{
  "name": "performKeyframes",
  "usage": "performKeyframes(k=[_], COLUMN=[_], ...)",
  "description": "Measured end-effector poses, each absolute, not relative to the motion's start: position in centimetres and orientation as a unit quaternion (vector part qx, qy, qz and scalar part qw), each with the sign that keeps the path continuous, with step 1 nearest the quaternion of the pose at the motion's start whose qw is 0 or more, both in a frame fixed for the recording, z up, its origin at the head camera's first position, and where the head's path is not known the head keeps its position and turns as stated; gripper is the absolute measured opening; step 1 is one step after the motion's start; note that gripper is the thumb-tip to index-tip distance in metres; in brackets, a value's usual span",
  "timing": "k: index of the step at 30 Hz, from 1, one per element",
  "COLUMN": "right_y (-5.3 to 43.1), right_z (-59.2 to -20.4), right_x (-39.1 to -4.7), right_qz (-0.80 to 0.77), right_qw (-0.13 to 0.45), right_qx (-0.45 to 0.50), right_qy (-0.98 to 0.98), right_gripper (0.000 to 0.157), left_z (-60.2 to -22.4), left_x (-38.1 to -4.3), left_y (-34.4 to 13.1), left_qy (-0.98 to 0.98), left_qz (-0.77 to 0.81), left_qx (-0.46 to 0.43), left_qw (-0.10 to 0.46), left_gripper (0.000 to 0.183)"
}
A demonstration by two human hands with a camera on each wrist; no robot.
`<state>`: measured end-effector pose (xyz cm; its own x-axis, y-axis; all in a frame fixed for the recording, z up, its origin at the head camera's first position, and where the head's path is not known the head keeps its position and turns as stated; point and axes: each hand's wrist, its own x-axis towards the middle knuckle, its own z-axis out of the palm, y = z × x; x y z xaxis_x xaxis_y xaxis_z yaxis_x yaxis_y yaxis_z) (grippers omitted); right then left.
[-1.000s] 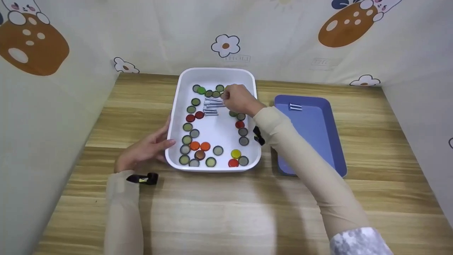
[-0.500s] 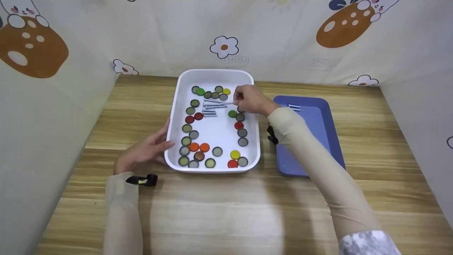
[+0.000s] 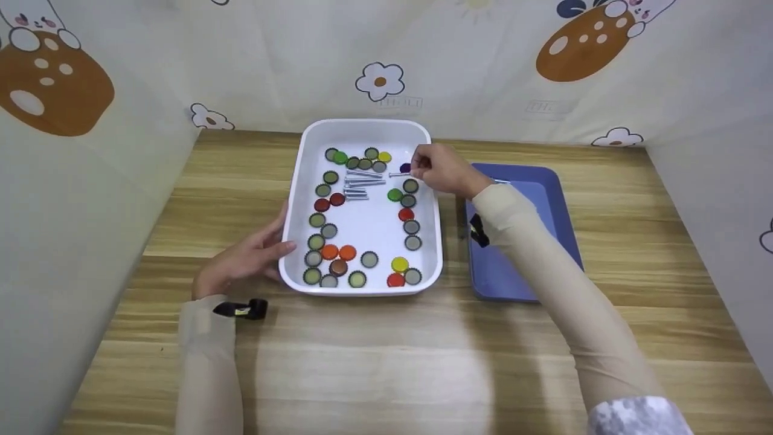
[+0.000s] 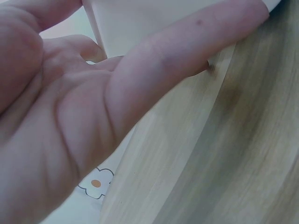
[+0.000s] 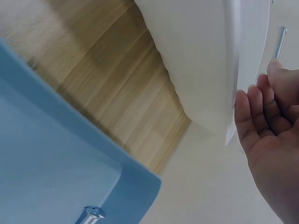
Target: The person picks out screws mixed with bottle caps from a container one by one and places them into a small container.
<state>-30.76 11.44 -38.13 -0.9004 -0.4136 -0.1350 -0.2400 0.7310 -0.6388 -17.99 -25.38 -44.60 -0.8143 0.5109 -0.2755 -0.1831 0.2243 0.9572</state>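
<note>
My right hand [image 3: 447,171] pinches a silver screw [image 3: 398,174] between thumb and fingertips, over the right back part of a deep white tray [image 3: 362,291]. In the right wrist view the screw [image 5: 280,42] sticks out past the thumb, head outward. Several more screws [image 3: 365,181] lie in a group in the tray. Around them are many bottle caps [image 3: 369,259], silver, green, red, orange, yellow and brown. A dark purple cap [image 3: 405,168] is partly behind the right fingers. My left hand [image 3: 241,260] rests against the tray's left side with extended fingers.
Right of the white tray stands a shallow blue tray [image 3: 501,260], partly under my right forearm. Screws [image 5: 91,214] lie at its back end. Both trays stand on a wood-grain table [image 3: 374,356]. A patterned cloth wall [image 3: 272,72] rises behind them.
My right hand has drawn a screw away from the group, moving right toward the tray's right wall. The yellow and purple caps are uncovered. The left hand stays on the tray.
</note>
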Motion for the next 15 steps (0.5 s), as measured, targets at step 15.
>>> performKeyframes(k=[15], right_y=[14.2], right_z=[-38.8], right_x=[-30.6], right_qz=[-0.343], right_qw=[0.092], right_qx=[-0.168], right_qy=[0.92], right_gripper=[0.007], left_z=[-44.6], left_x=[-18.0], left_y=[-25.3], left_qy=[0.732], left_qz=[0.61], left_qx=[0.104], left_qw=[0.285], left_gripper=[0.08])
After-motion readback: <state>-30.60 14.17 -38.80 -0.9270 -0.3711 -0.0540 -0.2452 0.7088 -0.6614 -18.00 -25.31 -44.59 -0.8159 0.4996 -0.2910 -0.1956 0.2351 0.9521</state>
